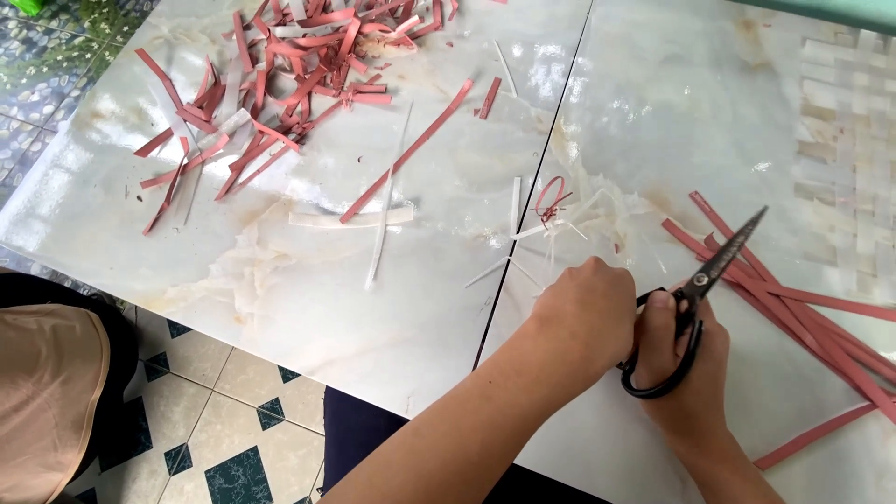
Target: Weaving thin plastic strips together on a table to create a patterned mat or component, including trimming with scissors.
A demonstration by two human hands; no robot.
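Note:
My right hand (686,373) grips the looped handles of black scissors (723,257) at the near right of the marble-patterned table (401,308). The blades are closed and point up and to the right, over a bundle of long red strips (803,317). My left hand (586,313) lies knuckles-up with curled fingers just left of the scissor handles, touching them. Nothing shows inside that fist.
A heap of cut red and white strips (280,75) covers the far left. Loose white strips (383,219), a tangle of thin white shreds (583,210) and a small red loop (551,198) lie mid-table. A pale woven strip mat (849,140) sits far right. Tiled floor (215,420) lies below the table edge.

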